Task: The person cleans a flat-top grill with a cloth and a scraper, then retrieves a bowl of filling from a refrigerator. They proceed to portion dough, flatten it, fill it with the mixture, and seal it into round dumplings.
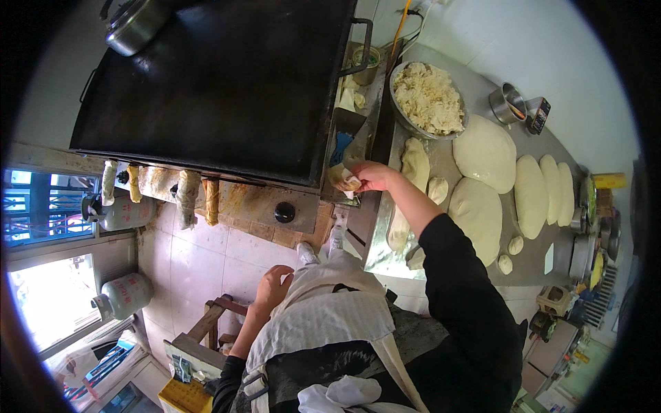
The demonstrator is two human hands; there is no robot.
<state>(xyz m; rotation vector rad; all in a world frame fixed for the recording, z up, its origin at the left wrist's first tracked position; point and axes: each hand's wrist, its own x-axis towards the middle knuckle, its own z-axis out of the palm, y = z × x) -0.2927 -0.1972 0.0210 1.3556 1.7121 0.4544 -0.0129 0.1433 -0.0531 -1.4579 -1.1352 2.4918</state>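
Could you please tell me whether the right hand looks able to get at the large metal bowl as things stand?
Probably yes: the bowl is uncovered and near the right hand, with an open path above the counter, though that hand seems occupied with a pale item.

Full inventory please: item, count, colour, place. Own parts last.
Griddle: 1, black, upper left
Kettle: 1, silver, griddle's far left corner
Counter: 1, grey, right
Bowl: 1, silver, counter's far end
Crumbly food: one heap, cream, in bowl
Dough: several pieces, cream, on counter
Pot: 1, silver, right of bowl
Gas cylinders: 2, grey, left
Yellow box: 1, yellow, lower left
Cookware: several, mixed, far right
Crumpled item: 1, pale, in right hand; kind unclear
Apron: 1, off-white, on wearer
Shoes: 2, white, below griddle
Left hand: 1, bare, beside apron
Right hand: 1, bare, between griddle and counter
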